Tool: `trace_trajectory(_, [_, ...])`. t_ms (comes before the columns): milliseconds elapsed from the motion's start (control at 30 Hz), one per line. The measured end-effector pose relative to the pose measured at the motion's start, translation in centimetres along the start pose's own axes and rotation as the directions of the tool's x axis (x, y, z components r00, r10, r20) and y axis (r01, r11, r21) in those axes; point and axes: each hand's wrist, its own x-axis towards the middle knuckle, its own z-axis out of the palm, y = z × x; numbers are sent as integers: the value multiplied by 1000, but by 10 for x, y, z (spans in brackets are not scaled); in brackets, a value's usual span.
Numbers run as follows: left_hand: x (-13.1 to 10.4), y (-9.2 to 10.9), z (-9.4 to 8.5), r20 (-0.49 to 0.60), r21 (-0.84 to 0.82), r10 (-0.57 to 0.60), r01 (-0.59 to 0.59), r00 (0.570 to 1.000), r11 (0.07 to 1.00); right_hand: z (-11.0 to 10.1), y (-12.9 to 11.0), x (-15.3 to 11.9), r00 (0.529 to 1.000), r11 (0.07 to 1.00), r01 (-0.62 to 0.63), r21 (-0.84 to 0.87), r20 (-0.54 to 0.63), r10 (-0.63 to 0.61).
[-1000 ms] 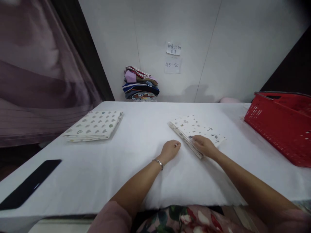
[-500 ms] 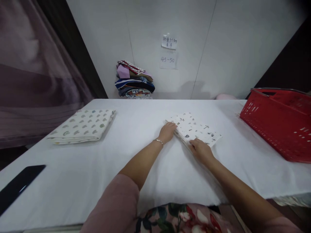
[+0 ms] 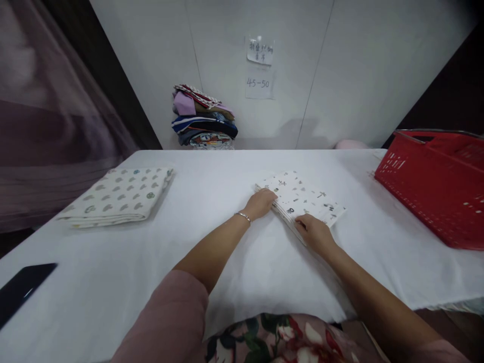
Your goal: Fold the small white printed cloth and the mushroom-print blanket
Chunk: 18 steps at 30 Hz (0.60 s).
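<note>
A folded white cloth (image 3: 302, 194) with small dark prints lies at an angle on the white-covered table. Its layered near edge faces me. My left hand (image 3: 261, 202), with a bracelet at the wrist, is closed over the left part of that edge, fingers on top of the cloth. Farther right along the same edge, my right hand (image 3: 314, 232) grips the cloth, thumb and fingers curled round it. The undersides of both hands are hidden. On the left of the table lies another folded white cloth (image 3: 121, 194), with grey and green prints, touched by neither hand.
A red plastic basket (image 3: 434, 186) stands at the right side of the table (image 3: 181, 282). A dark flat phone-like object (image 3: 26, 290) lies at the left edge. Behind the table rises a stack of folded fabrics (image 3: 204, 118), beside paper signs (image 3: 260, 83) on the wall.
The camera view has shifted slightly, so the left-hand things sit farther left. Both hands stay on the cloth's near edge, with hardly any movement along it.
</note>
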Motion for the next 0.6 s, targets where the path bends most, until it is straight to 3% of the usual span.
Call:
trace_trajectory(200, [4,3,-1,75,33,-64,61,995,998,0,0,2,1000,1000,-3,-3,-7,3])
trace_trajectory(333, [3,1,0,35,18,-50,49,998,999,-2,-1,-2,999,999,9,51,-34,-8])
trace_trajectory(600, [-6,-4,4,5,-28,-21,21,1000,999,-3,-8,-3,999,999,10,-32,34,-9])
